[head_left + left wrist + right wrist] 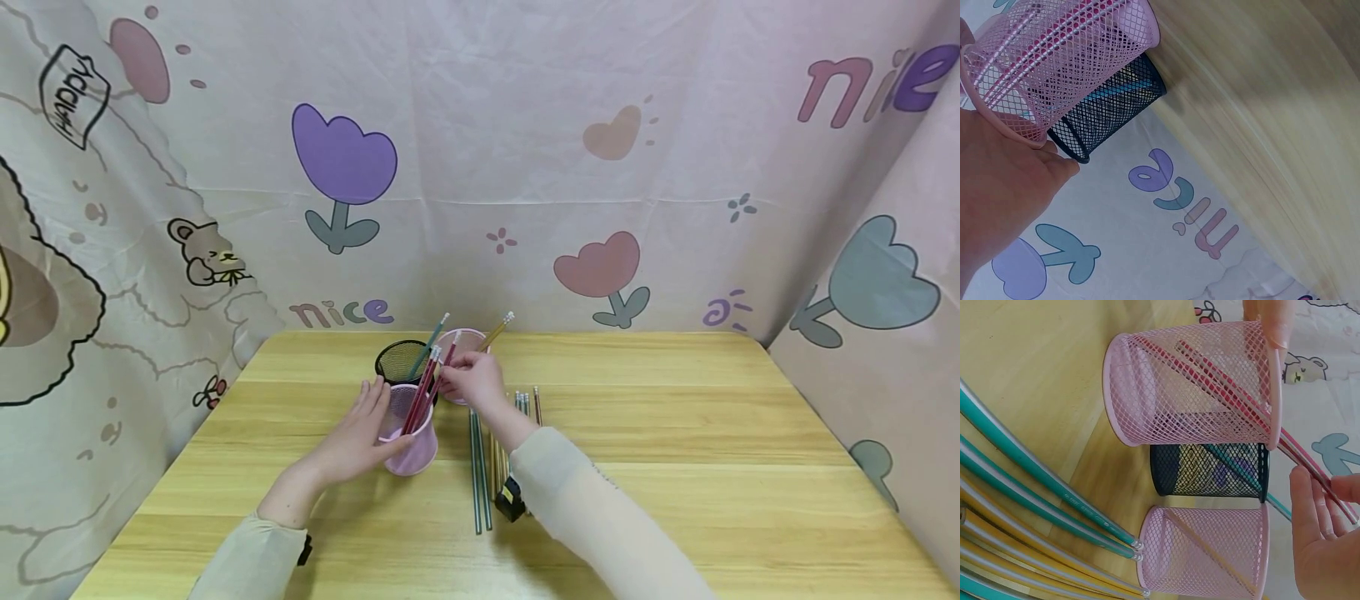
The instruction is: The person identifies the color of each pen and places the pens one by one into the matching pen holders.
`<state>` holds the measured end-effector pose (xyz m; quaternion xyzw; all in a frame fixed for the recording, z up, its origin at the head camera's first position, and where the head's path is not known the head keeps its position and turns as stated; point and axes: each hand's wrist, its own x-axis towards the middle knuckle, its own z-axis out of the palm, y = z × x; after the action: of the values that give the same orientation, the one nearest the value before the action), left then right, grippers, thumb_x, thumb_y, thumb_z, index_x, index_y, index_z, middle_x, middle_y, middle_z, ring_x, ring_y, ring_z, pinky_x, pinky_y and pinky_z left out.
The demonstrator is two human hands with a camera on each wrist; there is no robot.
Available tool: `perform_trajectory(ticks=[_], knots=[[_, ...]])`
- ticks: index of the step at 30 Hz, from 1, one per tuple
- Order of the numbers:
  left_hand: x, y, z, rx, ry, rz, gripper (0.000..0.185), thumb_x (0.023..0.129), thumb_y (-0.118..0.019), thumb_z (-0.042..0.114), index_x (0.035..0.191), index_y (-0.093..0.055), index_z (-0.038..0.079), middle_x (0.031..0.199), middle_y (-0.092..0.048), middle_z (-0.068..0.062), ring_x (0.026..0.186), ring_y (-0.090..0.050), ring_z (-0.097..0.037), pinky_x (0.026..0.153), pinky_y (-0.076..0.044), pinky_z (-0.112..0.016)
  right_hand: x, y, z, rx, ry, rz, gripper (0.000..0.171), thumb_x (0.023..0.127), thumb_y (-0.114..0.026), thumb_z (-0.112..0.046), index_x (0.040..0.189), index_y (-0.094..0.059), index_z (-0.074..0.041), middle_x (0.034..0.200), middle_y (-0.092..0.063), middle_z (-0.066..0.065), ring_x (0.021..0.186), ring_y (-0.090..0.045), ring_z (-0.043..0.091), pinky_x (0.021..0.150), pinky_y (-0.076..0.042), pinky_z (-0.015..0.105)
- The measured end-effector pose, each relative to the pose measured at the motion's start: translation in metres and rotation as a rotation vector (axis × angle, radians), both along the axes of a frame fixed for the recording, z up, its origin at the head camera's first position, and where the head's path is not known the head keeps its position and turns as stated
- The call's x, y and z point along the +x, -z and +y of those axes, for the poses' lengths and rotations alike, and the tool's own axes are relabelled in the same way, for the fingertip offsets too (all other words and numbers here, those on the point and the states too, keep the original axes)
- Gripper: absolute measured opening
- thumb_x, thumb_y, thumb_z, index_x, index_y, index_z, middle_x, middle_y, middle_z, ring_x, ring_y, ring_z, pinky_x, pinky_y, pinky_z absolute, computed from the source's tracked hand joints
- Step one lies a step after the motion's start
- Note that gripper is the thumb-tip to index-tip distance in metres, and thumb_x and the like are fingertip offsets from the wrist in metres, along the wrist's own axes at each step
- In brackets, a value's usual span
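Note:
My left hand (345, 446) holds the near pink mesh pencil cup (411, 460) by its rim, thumb at the front and fingers on the far side. Several red pencils (420, 390) lean inside that cup, erasers up. With thumb and fingertips my right hand (480, 383) pinches a red pencil (451, 348) near its upper end, above the cup; its lower part is inside. Just behind stands a black mesh cup (1169, 472) with a green pencil (427, 348) in it. A second pink mesh cup (1150, 553) beside it contains a yellow pencil (497, 329).
Loose green pencils (481, 479), yellow pencils (1041, 540) and a red pencil (537, 406) lie on the wooden table (675, 433) under and beside my right forearm. A printed cloth (480, 167) hangs behind the table and along its sides.

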<state>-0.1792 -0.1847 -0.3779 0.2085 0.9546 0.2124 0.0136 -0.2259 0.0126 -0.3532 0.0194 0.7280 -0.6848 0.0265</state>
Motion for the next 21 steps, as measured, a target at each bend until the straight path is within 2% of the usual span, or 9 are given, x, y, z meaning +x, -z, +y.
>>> perform_trajectory(ticks=[6, 9, 17, 21], knots=[[0.0, -0.001, 0.001, 0.01, 0.003, -0.007, 0.092, 0.089, -0.054, 0.05, 0.143, -0.015, -0.014, 0.152, -0.005, -0.031, 0.139, -0.003, -0.051, 0.113, -0.013, -0.059, 0.001, 0.006, 0.0, 0.034, -0.082, -0.046, 0.022, 0.085, -0.058, -0.001, 0.101, -0.064, 0.011, 0.085, -0.069, 0.027, 0.056, -0.063, 0.012, 0.069, -0.059, 0.036], [0.0, -0.001, 0.001, 0.013, 0.002, -0.01, 0.092, 0.089, -0.054, 0.049, 0.143, -0.015, -0.014, 0.152, -0.004, -0.031, 0.139, -0.002, -0.05, 0.113, -0.013, -0.059, 0.002, 0.006, 0.002, 0.031, -0.089, -0.058, 0.024, 0.085, -0.055, -0.001, 0.104, -0.063, 0.012, 0.088, -0.068, 0.029, 0.058, -0.064, 0.014, 0.072, -0.059, 0.04], [-0.001, 0.001, 0.001, 0.011, -0.004, -0.025, 0.094, 0.089, -0.055, 0.05, 0.144, -0.014, -0.013, 0.153, -0.003, -0.03, 0.14, -0.001, -0.049, 0.114, -0.012, -0.059, 0.003, 0.007, 0.029, 0.08, -0.055, -0.094, 0.022, 0.089, -0.056, -0.007, 0.101, -0.062, 0.01, 0.096, -0.065, 0.032, 0.061, -0.067, 0.019, 0.068, -0.059, 0.037], [0.0, -0.001, 0.001, 0.01, -0.004, -0.026, 0.094, 0.089, -0.054, 0.052, 0.143, -0.014, -0.014, 0.153, -0.003, -0.03, 0.14, -0.001, -0.05, 0.113, -0.012, -0.06, 0.0, 0.012, 0.054, 0.138, -0.018, -0.128, 0.027, 0.091, -0.057, -0.012, 0.102, -0.061, 0.011, 0.091, -0.067, 0.03, 0.06, -0.067, 0.022, 0.064, -0.059, 0.035]])
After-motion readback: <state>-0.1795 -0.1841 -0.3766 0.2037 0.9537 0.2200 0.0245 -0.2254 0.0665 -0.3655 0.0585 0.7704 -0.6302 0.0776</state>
